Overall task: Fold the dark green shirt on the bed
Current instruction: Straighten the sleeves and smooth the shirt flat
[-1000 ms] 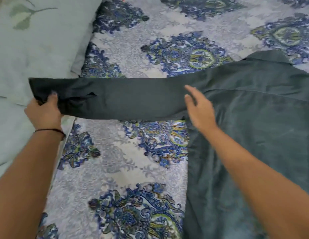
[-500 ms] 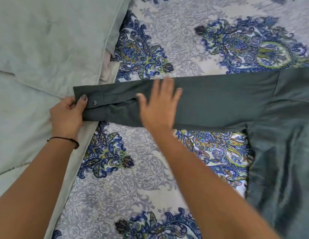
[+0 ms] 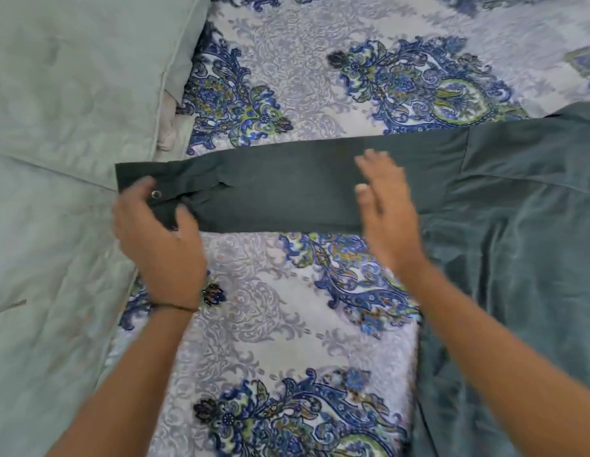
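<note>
Paisley-printed bedding (image 3: 264, 324) in blue and lilac covers the bed, with pale green pillows (image 3: 73, 94) banked along its left side. On it lies the dark green shirt (image 3: 517, 225), its body spread at the right and one long sleeve (image 3: 287, 192) stretched straight out to the left, the cuff (image 3: 138, 183) just reaching the pillows' edge. At that cuff the left hand (image 3: 158, 239) has its grip pinched on the fabric beside a metal snap (image 3: 156, 194), probably to keep the sleeve taut and straight. Near the shoulder seam, the right hand (image 3: 386, 206) has its fingers spread and flat with nothing gripped; whether the palm touches the cloth or hovers just above cannot be told through the blur. It looks placed for smoothing the sleeve flat before any fold is made. No fold shows yet, so the task seems at its start. Bare bedding lies open on the near and far sides of the sleeve, which gives room to swing it across onto the body at the right. To the left the pillows crowd the cuff, and the shirt's right part runs out of view.
</note>
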